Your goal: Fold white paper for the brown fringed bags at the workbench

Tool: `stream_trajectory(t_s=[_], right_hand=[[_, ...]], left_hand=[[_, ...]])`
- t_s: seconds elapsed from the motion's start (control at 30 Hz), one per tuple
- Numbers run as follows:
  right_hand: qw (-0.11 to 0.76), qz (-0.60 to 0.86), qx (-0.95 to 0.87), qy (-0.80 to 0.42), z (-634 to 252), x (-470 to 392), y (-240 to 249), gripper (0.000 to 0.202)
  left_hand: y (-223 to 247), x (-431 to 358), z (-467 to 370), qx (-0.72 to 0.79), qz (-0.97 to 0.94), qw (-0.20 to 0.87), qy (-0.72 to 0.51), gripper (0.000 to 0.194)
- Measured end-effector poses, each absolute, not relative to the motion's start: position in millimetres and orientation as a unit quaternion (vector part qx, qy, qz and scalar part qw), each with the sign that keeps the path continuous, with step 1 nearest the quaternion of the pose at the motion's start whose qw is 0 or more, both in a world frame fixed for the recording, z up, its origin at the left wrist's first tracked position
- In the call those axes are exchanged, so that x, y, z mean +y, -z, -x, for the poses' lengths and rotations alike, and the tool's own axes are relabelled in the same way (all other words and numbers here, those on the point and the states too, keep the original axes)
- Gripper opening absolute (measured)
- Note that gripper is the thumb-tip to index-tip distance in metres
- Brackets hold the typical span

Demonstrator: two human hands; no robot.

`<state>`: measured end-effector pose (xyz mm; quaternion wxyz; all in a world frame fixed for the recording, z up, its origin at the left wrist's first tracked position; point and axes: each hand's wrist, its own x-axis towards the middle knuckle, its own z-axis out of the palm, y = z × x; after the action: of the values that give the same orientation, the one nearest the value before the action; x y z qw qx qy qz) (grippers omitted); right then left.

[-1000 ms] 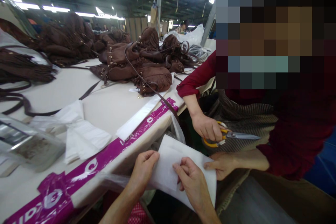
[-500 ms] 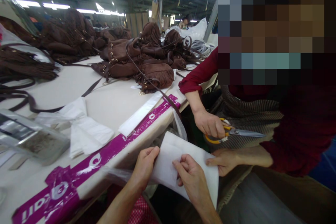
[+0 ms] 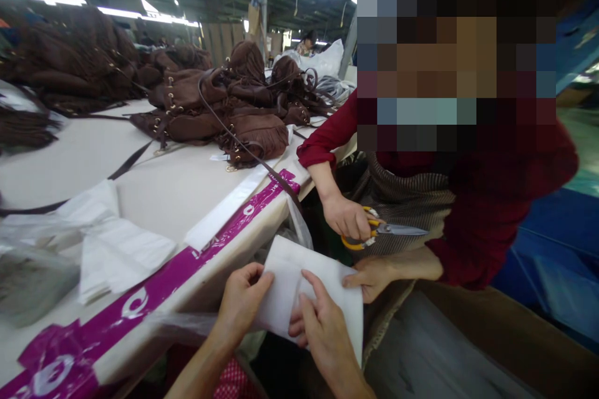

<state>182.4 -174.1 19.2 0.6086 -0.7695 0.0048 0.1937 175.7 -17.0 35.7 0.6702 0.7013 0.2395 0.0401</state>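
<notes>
My left hand (image 3: pixel 243 299) pinches the left edge of a stack of white sheets (image 3: pixel 327 268), held off the table's front edge. On the sheets' lower middle lies my right hand (image 3: pixel 321 321), its index finger and thumb extended over a smaller white piece (image 3: pixel 279 299) and its other fingers curled at that piece's edge. Another person's hand (image 3: pixel 372 277) grips the right edge of the same sheets. That person's other hand (image 3: pixel 349 218) holds scissors (image 3: pixel 397 230) with yellow handles, blades pointing right.
Brown fringed bags (image 3: pixel 201 100) are heaped on the white table (image 3: pixel 163 168). Purple printed tape (image 3: pixel 154 299) runs along its front edge. White strips (image 3: pixel 126 249) and a clear plastic box (image 3: pixel 37 280) lie at the left. A long brown strap hangs over the edge.
The view has swung to the right, so things appear further left. My right index finger has straightened and spread from the thumb over the sheets.
</notes>
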Motion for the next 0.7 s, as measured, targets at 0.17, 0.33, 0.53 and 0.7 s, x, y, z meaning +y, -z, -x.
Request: stream_trajectory(t_s=[0.17,0.33,0.53,0.7], right_hand=[[0.591,0.778,0.004,-0.213,-172,-179,-15,0.06],[0.59,0.776,0.005,-0.224,-167,-181,-9,0.064],[0.584,0.779,-0.001,-0.227,-160,-183,-8,0.066],[0.576,0.78,-0.012,-0.243,-150,-185,-5,0.061]], left_hand=[[-34,-17,-174,0.235,-0.712,0.661,-0.035,0.032],[-32,-17,-175,0.237,-0.713,0.659,-0.032,0.035],[-35,-17,-176,0.242,-0.707,0.664,-0.033,0.033],[-37,-19,-175,0.25,-0.703,0.665,-0.031,0.033]])
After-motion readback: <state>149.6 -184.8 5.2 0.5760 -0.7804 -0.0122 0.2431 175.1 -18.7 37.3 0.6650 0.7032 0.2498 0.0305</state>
